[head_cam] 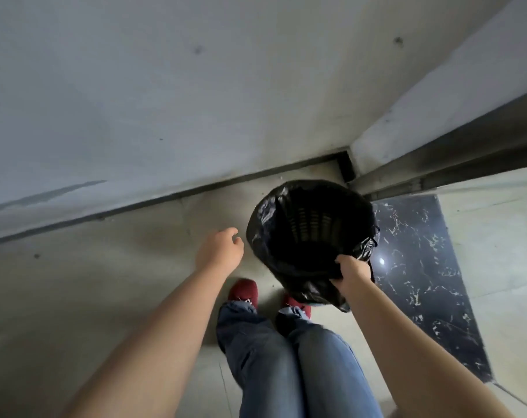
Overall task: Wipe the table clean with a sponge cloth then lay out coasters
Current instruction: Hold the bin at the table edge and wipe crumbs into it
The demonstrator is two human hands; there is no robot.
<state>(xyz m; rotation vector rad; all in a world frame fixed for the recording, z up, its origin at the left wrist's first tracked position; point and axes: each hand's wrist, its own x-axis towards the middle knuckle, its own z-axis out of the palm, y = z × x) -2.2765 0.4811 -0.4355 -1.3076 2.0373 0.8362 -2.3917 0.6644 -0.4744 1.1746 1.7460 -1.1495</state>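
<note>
The right hand (353, 270) grasps the near rim of a black waste basket (312, 236) lined with a black plastic bag (309, 289), its fingers curled over the edge. The basket stands on the pale floor (111, 285), near the corner of the grey wall (165, 86). The left hand (221, 248) hovers just left of the basket, grip released, fingers loosely curled and holding nothing. No sponge cloth or coasters are visible. Below are blue jeans (286, 363) and red shoes (244, 292). A dark marble tile (422, 267) lies to the right.
</note>
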